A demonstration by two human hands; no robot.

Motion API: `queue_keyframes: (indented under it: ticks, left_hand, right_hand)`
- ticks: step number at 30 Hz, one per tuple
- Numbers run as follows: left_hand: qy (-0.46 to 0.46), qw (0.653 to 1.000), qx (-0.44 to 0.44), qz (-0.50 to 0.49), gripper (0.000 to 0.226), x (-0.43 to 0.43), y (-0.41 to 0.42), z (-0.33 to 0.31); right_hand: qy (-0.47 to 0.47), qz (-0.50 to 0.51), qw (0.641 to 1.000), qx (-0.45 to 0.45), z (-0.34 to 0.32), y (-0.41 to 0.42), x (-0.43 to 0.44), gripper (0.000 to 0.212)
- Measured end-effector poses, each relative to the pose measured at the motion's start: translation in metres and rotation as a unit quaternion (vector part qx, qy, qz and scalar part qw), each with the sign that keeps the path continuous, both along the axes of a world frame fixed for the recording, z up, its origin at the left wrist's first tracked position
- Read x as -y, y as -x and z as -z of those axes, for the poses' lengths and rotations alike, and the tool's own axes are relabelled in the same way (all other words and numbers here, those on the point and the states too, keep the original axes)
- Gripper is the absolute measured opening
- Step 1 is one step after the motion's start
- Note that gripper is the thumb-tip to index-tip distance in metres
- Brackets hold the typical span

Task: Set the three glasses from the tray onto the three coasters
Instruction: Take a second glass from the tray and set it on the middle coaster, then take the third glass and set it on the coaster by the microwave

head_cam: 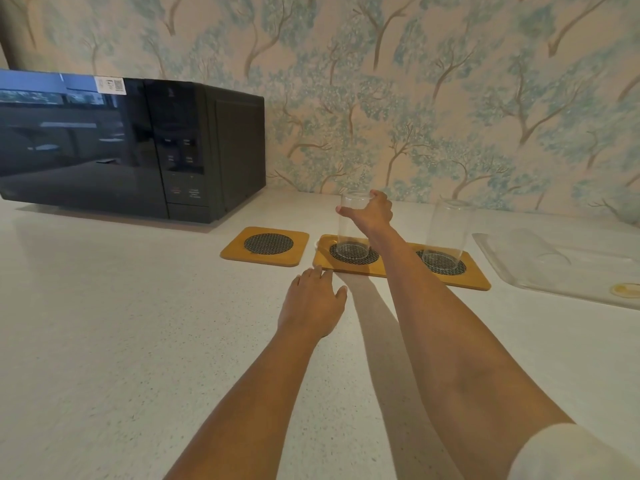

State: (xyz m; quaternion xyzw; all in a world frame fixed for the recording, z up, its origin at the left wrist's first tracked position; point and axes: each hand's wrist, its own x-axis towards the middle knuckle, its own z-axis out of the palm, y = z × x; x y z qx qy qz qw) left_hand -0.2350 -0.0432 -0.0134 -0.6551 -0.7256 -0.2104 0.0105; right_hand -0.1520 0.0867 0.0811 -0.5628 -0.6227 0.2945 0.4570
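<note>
Three yellow square coasters with black mesh centres lie in a row on the white counter. The left coaster (265, 246) is bare. A clear glass (351, 230) stands on the middle coaster (323, 256), and my right hand (372, 211) grips it near the rim. A second clear glass (446, 230) stands on the right coaster (476, 275), untouched. A third glass (540, 245) seems to lie on its side in the clear tray (568, 289) at the right. My left hand (313, 301) rests flat on the counter, fingertips at the middle coaster's front edge.
A black microwave (131, 147) stands at the back left against the patterned wall. A small yellow round mark (623, 290) shows in the tray's near corner. The speckled white counter (121, 341) stretches toward me.
</note>
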Motion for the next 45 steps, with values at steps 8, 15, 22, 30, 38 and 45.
queue_keyframes:
  ticks: [8, 15, 22, 30, 38, 45]
  left_hand:
    - [0.002, 1.000, 0.011, 0.004, 0.058, 0.003, 0.000, -0.001]
    - [0.006, 1.000, 0.016, -0.001, 0.057, 0.002, 0.000, -0.003]
    - [-0.062, 0.997, -0.053, -0.011, 0.046, 0.007, -0.001, -0.008]
    - [-0.078, 0.994, -0.065, 0.039, 0.045, 0.001, -0.054, -0.010]
    - [-0.070, 0.984, 0.002, 0.164, 0.047, -0.015, -0.171, -0.013]
    - [-0.045, 0.982, 0.006, 0.186, 0.047, -0.032, -0.229, -0.015]
  right_hand:
    - [0.004, -0.014, 1.000, 0.009, -0.002, -0.005, 0.005, 0.089]
    - [-0.046, -0.039, 0.998, -0.012, -0.003, -0.018, 0.017, 0.086]
    - [-0.230, 0.004, 0.971, -0.065, -0.027, -0.058, 0.041, 0.050]
    - [-0.240, 0.171, 0.955, 0.029, -0.060, -0.170, 0.030, 0.037]
    - [0.006, 0.252, 0.961, 0.116, -0.039, -0.272, 0.011, 0.051]
    - [0.159, 0.221, 0.945, 0.180, -0.015, -0.311, 0.000, 0.076]
